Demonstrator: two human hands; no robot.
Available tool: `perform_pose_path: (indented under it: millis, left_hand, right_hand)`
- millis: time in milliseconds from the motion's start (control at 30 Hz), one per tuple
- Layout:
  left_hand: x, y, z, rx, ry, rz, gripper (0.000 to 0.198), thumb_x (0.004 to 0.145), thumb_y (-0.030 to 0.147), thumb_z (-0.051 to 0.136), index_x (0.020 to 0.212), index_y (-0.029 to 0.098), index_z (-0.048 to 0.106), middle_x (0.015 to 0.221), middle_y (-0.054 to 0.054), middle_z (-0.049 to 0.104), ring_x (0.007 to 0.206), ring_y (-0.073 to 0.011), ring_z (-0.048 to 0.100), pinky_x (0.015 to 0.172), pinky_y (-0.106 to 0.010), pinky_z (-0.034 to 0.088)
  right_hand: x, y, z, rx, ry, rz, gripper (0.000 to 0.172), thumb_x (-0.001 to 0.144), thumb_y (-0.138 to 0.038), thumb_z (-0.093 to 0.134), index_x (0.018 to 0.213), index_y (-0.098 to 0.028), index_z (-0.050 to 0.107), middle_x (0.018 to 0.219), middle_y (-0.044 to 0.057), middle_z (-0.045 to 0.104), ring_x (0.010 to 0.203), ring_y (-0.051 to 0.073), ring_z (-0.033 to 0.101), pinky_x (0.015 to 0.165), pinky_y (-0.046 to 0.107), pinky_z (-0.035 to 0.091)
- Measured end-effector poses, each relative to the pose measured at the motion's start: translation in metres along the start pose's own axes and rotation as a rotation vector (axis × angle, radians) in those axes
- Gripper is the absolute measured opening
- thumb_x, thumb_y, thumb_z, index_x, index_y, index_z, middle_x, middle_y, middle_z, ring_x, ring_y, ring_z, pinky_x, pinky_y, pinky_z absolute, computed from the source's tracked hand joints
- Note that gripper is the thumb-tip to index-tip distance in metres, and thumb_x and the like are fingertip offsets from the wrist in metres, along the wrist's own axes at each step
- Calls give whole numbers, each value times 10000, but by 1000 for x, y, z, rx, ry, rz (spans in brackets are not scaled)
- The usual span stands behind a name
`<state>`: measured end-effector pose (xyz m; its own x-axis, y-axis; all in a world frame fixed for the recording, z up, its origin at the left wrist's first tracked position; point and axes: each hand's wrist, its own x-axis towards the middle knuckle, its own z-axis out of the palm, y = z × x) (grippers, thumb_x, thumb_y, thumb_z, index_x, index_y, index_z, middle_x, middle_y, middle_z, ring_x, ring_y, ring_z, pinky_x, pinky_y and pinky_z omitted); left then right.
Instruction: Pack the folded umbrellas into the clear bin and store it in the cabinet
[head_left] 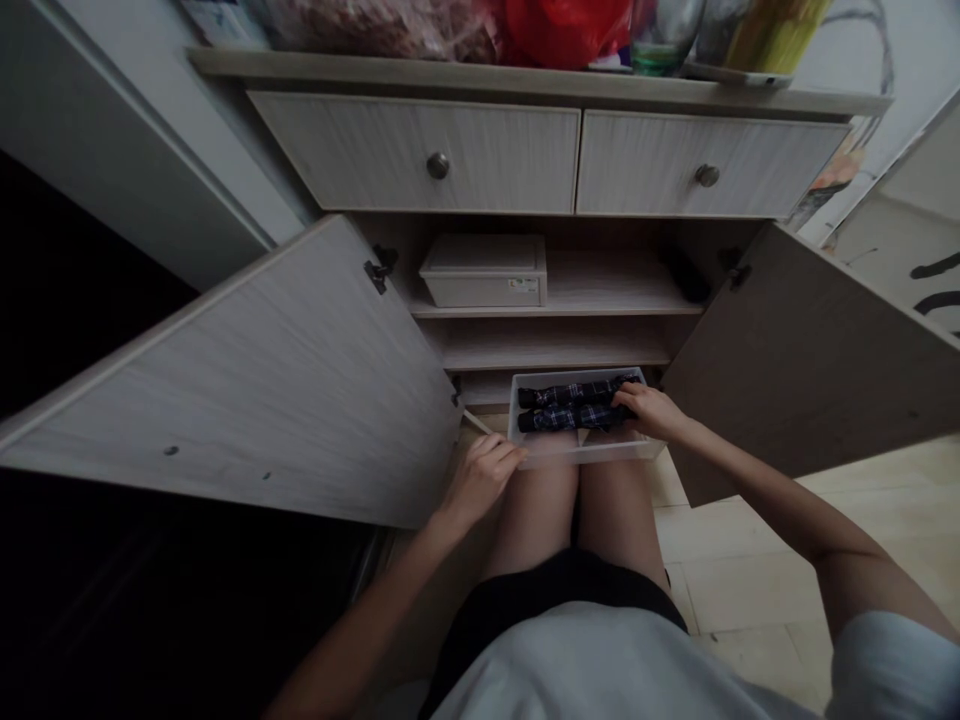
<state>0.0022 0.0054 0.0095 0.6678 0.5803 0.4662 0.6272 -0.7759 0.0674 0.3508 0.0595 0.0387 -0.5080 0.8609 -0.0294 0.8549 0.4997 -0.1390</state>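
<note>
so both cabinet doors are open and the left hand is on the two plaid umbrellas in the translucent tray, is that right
Wrong hand: the head view shows the right hand on the two plaid umbrellas in the translucent tray. Both cabinet doors are open, as you say.

R hand (649, 412) on plaid rolls (566, 416), clr bin (581, 456)

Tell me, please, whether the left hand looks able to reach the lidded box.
Probably yes: the left door stands open and nothing visible blocks the lidded box, though the left hand is at the tray.
</note>
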Motion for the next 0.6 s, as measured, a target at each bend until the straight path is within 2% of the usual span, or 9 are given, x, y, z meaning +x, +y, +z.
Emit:
perform_pose_path:
  millis: [100, 200, 267, 333, 467, 600]
  left_hand:
    - [0, 0, -1, 9, 4, 10, 180, 962, 109, 533, 979, 178, 698, 816, -46, 679, 826, -204, 565, 724, -340, 428]
    - [-1, 0, -2, 9, 12, 17, 171, 955, 103, 544, 978, 170, 700, 816, -49, 681, 828, -207, 564, 722, -341, 425]
    - [-1, 0, -2, 8, 11, 14, 172, 956, 102, 542, 975, 169, 699, 819, -50, 683, 831, -207, 565, 724, -341, 423]
    - [1, 0, -2, 11, 10, 13, 174, 965, 110, 533, 975, 170, 696, 824, -49, 685, 834, -207, 569, 723, -339, 421]
    - [6, 1, -2, 26, 46, 21, 165, 982, 132, 522, 961, 159, 684, 824, -43, 690, 823, -202, 570, 724, -332, 421]
    - [9, 2, -1, 26, 71, 11, 185, 983, 109, 504, 950, 162, 678, 805, -34, 683, 804, -196, 564, 710, -320, 418]
  right_hand:
    - [1, 7, -1, 91, 33, -86, 348, 739, -126, 761, 1077, -173, 694, 1116, 130, 659, 1050, 269, 643, 912, 370, 509]
    - [5, 32, -10, 316, 163, -114, 278, 809, -286, 756, 1064, -189, 702, 1076, 104, 680, 1014, 242, 654, 910, 369, 523]
    - [11, 60, -19, 415, 307, 23, 241, 885, -354, 670, 1057, -189, 704, 1035, 91, 694, 943, 219, 665, 859, 350, 537]
    - [19, 94, -30, 418, 406, 223, 248, 907, -352, 630, 1060, -170, 704, 1019, 95, 705, 893, 211, 669, 830, 343, 540]
    - [42, 157, -48, 288, 394, 552, 327, 878, -250, 648, 1168, -102, 679, 1056, 142, 714, 968, 243, 676, 895, 361, 525]
    - [69, 201, -58, 146, 401, 757, 409, 889, -216, 610, 1275, -83, 637, 1205, 198, 663, 1138, 290, 635, 983, 386, 494]
